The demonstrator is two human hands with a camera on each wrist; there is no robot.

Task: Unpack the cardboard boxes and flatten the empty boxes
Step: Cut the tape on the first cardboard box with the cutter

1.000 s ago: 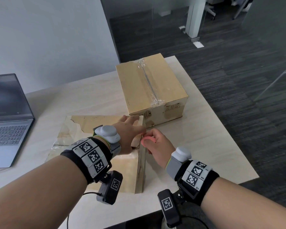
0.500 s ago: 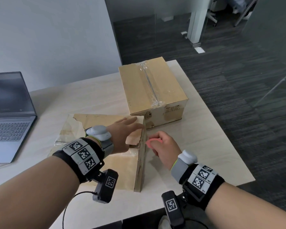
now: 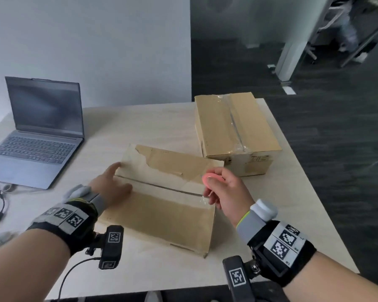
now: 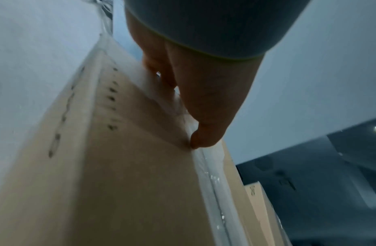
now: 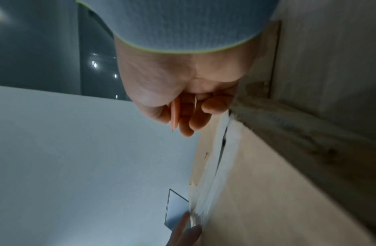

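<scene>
Head view, looking down on a pale wooden table (image 3: 153, 131). Near the middle, a low brown cardboard box (image 3: 166, 203) with clear tape along its top seam (image 3: 159, 186), torn paper on its far flap. Long axis running from about 10 o'clock, by the left hand, to 4 o'clock, by the right; seam following that same line. At 1 o'clock, just beyond and touching or nearly touching its far right corner, a taller brown cardboard box still taped shut (image 3: 234, 131), long axis running away toward 12 o'clock. At 10 o'clock, well apart, an open grey laptop (image 3: 39, 131).

Left hand (image 3: 112, 185) spread flat on the low box's left end, fingers straight, thumb along the seam, pressing down; confirmed in the left wrist view, fingertips (image 4: 203, 138) on the taped edge. Right hand (image 3: 225, 190) curled, pinching a small round pink cutter (image 3: 208, 178) at the seam's right end; from the right wrist view, disc (image 5: 175, 113) held between thumb and fingers, any blade too small to tell.

Likely risks: with the cut drawn along the seam toward the left hand, a slip could reach the thumb resting on that line. Too deep a stroke could mark whatever lies inside, contents unseen. Weak bracing could let the light box skid or turn under the pull. Torn flap paper could snag the cutter.
</scene>
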